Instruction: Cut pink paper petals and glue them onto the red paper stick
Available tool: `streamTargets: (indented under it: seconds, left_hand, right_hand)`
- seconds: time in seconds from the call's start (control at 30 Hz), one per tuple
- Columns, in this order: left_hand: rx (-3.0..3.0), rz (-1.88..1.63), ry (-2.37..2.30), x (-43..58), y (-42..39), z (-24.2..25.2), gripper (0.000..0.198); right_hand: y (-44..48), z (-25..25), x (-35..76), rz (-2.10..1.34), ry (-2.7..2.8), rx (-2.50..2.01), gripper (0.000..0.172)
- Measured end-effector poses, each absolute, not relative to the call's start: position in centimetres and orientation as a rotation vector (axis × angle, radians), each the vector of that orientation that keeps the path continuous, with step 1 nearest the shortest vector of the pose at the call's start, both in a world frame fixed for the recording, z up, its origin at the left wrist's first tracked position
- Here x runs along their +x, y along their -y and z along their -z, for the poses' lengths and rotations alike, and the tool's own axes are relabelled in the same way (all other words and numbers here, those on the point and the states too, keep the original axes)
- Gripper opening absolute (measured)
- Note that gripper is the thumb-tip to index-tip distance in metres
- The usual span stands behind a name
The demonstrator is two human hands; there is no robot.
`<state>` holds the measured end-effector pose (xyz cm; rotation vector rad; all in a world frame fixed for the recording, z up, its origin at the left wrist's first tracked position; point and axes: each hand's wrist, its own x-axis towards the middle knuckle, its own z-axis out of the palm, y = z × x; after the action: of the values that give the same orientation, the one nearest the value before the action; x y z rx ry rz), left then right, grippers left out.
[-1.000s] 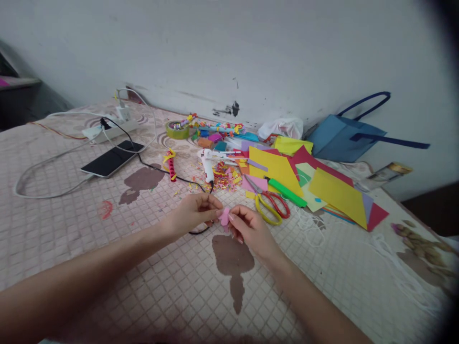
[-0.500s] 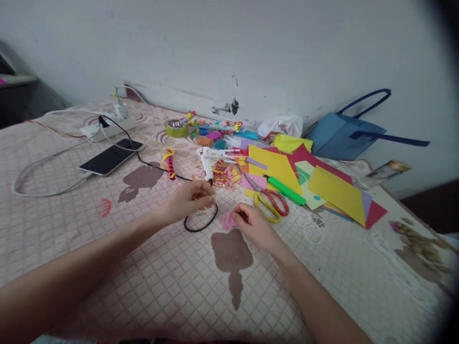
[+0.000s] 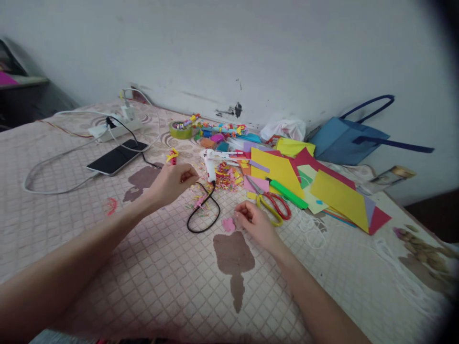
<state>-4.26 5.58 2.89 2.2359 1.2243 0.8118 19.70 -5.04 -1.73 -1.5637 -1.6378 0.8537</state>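
My left hand hovers over the table just in front of a red stick with a yellow bow, partly covering it. Its fingers are curled with thumb and fingertips together; whatever they pinch is too small to make out. My right hand is closed low over the cloth, its fingertips at the edge of a small crumpled pink piece. Between the hands lies the looped black cord of a white glue gun. Right of it are scissors with red and yellow handles and a green cutter.
Coloured sheets spread to the right, before a blue bag. Paper scraps surround the glue gun. A tape roll stands at the back. A phone and a power strip with cables lie left.
My left hand has moved left, away from the black cord and toward the red stick, uncovering the cord and scraps. My right hand stays by the pink piece. The view has shifted slightly.
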Motion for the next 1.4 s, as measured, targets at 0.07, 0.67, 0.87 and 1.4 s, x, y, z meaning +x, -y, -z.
streamTargets:
  seconds: [0.07, 0.67, 0.87, 1.4]
  left_hand:
    - [2.336, -0.842, -1.411, -5.4, -6.4, -3.6, 0.027]
    - [2.281, -0.676, -1.818, -7.1, -9.8, -0.2, 0.042]
    - [2.218, -0.567, -1.968, -6.7, -10.3, 0.4, 0.049]
    - [2.165, -0.879, -1.726, -8.5, -10.8, 0.0, 0.03]
  right_hand:
    - [5.0, 1.9, 19.7, -0.858, 1.654, -1.558, 0.008]
    - [4.9, 2.8, 19.7, -0.821, 1.76, -1.558, 0.012]
    - [4.9, 2.8, 19.6, -0.827, 1.749, -1.551, 0.012]
    - [5.1, 2.6, 19.5, -0.832, 1.723, -1.552, 0.011]
